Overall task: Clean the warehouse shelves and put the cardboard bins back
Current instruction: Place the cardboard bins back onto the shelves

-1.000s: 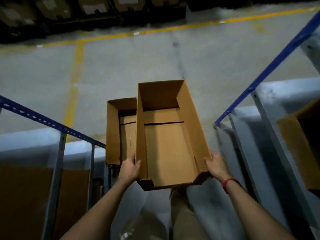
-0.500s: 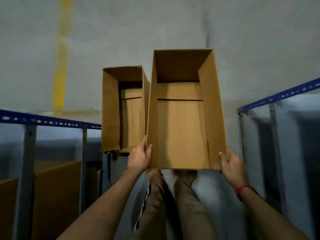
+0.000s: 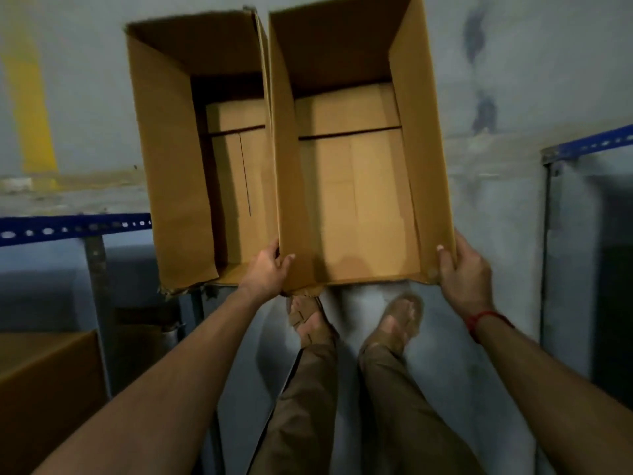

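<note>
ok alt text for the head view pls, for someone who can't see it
Seen from above, a person's left hand and right hand grip the near corners of an empty cardboard bin, close beside a second bin, also empty, on its left. Sandalled feet show below the bin, and a blue shelf rail runs at the left.

Head camera looks steeply down (close) at the held bin (image 3: 356, 200).

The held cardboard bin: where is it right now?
The held bin is mid head view, between left hand and right hand, beside another bin on its left.
</note>
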The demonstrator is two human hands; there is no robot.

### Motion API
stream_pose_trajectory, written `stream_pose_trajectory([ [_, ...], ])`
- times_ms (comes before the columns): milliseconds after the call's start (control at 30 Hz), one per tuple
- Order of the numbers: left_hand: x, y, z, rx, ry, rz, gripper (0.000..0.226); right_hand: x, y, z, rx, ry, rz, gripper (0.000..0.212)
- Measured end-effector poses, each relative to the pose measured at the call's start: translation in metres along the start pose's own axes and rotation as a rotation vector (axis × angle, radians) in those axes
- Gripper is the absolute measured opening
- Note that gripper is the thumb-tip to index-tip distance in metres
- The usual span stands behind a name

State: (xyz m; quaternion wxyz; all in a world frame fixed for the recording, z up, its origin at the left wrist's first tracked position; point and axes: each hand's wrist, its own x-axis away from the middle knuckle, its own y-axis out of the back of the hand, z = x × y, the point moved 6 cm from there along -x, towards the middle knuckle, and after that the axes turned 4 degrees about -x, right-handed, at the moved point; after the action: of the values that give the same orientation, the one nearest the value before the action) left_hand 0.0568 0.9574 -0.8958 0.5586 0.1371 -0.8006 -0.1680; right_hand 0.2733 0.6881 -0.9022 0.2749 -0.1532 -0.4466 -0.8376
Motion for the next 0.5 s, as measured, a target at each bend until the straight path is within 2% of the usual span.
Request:
stream_pose_trajectory([
  [233,-0.026,-0.008,0.024,0.267,0.161,-0.079,0.059,-0.024,-0.053,-0.009,-0.116,-0.059,0.182,0.043],
  [367,-0.027,-0.013,0.030,0.198,0.198,-0.187,0.065,-0.040,-0.062,-0.010,-0.152,-0.161,0.300,0.056],
  [500,-0.018,-0.018,0.021,0.158,0.153,-0.136,0.070,-0.032,-0.068,-0.004,-0.127,-0.276,0.464,0.068],
])
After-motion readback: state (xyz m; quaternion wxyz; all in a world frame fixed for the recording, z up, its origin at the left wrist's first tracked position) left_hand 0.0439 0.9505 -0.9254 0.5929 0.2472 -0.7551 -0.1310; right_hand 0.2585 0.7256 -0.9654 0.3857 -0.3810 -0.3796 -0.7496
